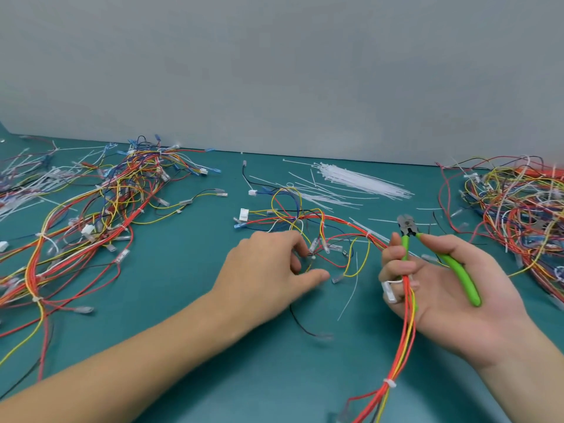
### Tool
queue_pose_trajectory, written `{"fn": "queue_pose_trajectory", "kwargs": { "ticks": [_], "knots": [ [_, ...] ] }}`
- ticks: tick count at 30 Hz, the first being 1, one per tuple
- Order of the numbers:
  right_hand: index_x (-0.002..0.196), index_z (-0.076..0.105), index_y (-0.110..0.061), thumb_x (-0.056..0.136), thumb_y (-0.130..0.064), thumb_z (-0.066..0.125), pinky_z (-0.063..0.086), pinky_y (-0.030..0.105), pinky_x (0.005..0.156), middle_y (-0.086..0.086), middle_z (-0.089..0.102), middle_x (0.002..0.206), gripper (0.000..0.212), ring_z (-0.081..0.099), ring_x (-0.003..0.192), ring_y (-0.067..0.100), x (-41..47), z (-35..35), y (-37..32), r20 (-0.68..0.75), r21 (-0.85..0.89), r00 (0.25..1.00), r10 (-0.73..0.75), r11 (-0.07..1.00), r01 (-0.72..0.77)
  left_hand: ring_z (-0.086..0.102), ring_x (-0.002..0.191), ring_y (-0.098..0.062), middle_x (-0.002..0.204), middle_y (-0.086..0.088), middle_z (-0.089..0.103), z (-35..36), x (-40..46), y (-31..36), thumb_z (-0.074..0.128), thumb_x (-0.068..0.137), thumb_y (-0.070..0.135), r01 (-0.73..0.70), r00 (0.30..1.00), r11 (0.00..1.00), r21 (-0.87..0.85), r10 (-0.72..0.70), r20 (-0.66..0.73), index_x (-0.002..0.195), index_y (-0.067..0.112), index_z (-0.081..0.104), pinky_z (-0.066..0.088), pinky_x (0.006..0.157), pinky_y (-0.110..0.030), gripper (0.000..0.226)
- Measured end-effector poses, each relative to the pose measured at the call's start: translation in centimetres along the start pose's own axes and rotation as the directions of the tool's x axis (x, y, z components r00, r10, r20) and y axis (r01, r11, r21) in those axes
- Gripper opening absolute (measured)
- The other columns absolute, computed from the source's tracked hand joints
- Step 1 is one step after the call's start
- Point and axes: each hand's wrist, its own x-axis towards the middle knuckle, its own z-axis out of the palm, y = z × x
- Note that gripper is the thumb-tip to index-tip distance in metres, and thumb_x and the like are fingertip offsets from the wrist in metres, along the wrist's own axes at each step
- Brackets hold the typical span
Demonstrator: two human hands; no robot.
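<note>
On the teal mat (183,300) in front of me, the head view shows the wire harness (407,331) looping out of a tangle of loose ends at mid-table. It passes up through my right hand (457,288) and runs on toward me, cinched low down by a white cable tie (390,383). That hand lies palm up, its outer fingers curled round the red, orange and yellow strands. It also keeps the green-handled flush cutters (457,270), one handle across the palm, blades pointing away. My left hand (268,267) is palm down over the terminal ends, fingers (293,243) bent onto them and thumb spread. Whether they pinch a wire or only touch it I cannot tell, as the knuckles hide the tips. The bundle should be light and floppy, with slick insulation, so I would take it just beside a tie, where the strands stay together, not by the fragile terminals. Spare zip ties (357,180) lie beyond, between heaps of harnesses at left (100,203) and right (515,209).
</note>
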Motion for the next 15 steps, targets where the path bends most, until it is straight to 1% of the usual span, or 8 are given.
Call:
{"fn": "queue_pose_trajectory", "kwargs": {
  "ticks": [2, 4, 6, 8, 9, 12, 13, 15],
  "knots": [
    [0.098, 0.069, -0.008, 0.089, -0.028, 0.055, 0.04, 0.021, 0.052, -0.003, 0.054, 0.092, 0.026, 0.05, 0.063, 0.011, -0.2, 0.2, 0.4, 0.03, -0.01, 0.999, 0.022, 1.0, -0.022, 0.061, 0.083, 0.0, 0.079, 0.025, 0.067, 0.3, -0.2, 0.2, 0.068, 0.073, 0.076, -0.011, 0.999, 0.999, 0.053, 0.014, -0.05, 0.094, 0.04, 0.055, 0.051, 0.072, -0.029, 0.044],
    [0.096, 0.071, -0.007, 0.089, -0.028, 0.056, 0.04, 0.022, 0.052, -0.002, 0.054, 0.092, 0.027, 0.05, 0.064, 0.011, -0.3, 0.3, 0.6, 0.053, -0.022, 0.998, 0.039, 0.999, -0.038, 0.063, 0.086, -0.002, 0.08, 0.025, 0.068, 0.3, 0.0, 0.1, 0.074, 0.08, 0.061, -0.02, 0.998, 0.999, 0.04, 0.022, -0.059, 0.093, 0.038, 0.055, 0.051, 0.075, -0.03, 0.032],
    [0.098, 0.07, -0.008, 0.089, -0.028, 0.056, 0.04, 0.022, 0.053, -0.003, 0.054, 0.092, 0.026, 0.05, 0.065, 0.01, -0.3, 0.3, 0.5, 0.055, -0.024, 0.998, 0.023, 0.999, -0.022, 0.063, 0.082, 0.0, 0.078, 0.024, 0.069, -0.1, 0.5, -0.4, 0.077, 0.085, 0.044, -0.016, 0.999, 1.0, -0.017, 0.015, -0.03, 0.094, 0.036, 0.063, 0.053, 0.079, -0.03, 0.019],
    [0.101, 0.066, -0.009, 0.089, -0.028, 0.055, 0.04, 0.021, 0.053, -0.002, 0.054, 0.091, 0.024, 0.049, 0.066, 0.01, -0.2, 0.1, -0.1, 0.037, -0.016, 0.999, -0.026, 1.0, 0.027, 0.062, 0.073, 0.003, 0.074, 0.02, 0.07, -0.9, 1.1, -1.0, 0.081, 0.085, 0.034, -0.004, 0.998, 0.994, -0.106, 0.01, 0.054, 0.095, 0.033, 0.071, 0.054, 0.08, -0.028, 0.014],
    [0.101, 0.065, -0.01, 0.089, -0.027, 0.055, 0.04, 0.022, 0.053, -0.002, 0.053, 0.09, 0.023, 0.049, 0.065, 0.011, -0.1, 0.0, -0.4, 0.023, -0.013, 0.998, -0.053, 0.998, 0.053, 0.063, 0.07, 0.003, 0.073, 0.017, 0.071, -1.4, 1.4, -1.2, 0.082, 0.085, 0.032, 0.004, 0.993, 0.989, -0.149, 0.014, 0.119, 0.096, 0.032, 0.074, 0.054, 0.077, -0.024, 0.014],
    [0.099, 0.064, -0.01, 0.087, -0.027, 0.056, 0.041, 0.022, 0.052, -0.002, 0.053, 0.087, 0.022, 0.049, 0.064, 0.011, 0.1, -0.5, -1.2, -0.018, -0.004, 0.994, -0.103, 0.995, 0.103, 0.06, 0.063, 0.001, 0.074, 0.016, 0.072, -3.0, 2.2, -2.0, 0.083, 0.086, 0.028, 0.018, 0.944, 0.973, -0.23, 0.059, 0.324, 0.1, 0.036, 0.077, 0.044, 0.059, -0.012, 0.017],
    [0.098, 0.064, -0.01, 0.087, -0.027, 0.056, 0.042, 0.023, 0.052, -0.002, 0.053, 0.087, 0.021, 0.049, 0.064, 0.011, 0.1, -0.7, -1.3, -0.026, 0.002, 0.993, -0.112, 0.994, 0.112, 0.059, 0.062, 0.001, 0.073, 0.015, 0.071, -3.4, 2.4, -2.3, 0.082, 0.087, 0.028, 0.022, 0.925, 0.971, -0.238, 0.071, 0.374, 0.103, 0.038, 0.077, 0.042, 0.057, -0.011, 0.019],
    [0.098, 0.064, -0.01, 0.085, -0.026, 0.057, 0.043, 0.024, 0.05, -0.002, 0.053, 0.087, 0.021, 0.05, 0.063, 0.012, 0.3, -0.9, -1.3, -0.036, 0.014, 0.992, -0.117, 0.993, 0.118, 0.06, 0.065, -0.001, 0.071, 0.011, 0.069, -4.2, 2.5, -2.8, 0.078, 0.091, 0.024, 0.022, 0.886, 0.967, -0.252, 0.098, 0.454, 0.113, 0.042, 0.074, 0.042, 0.06, -0.014, 0.029]
  ]
}}
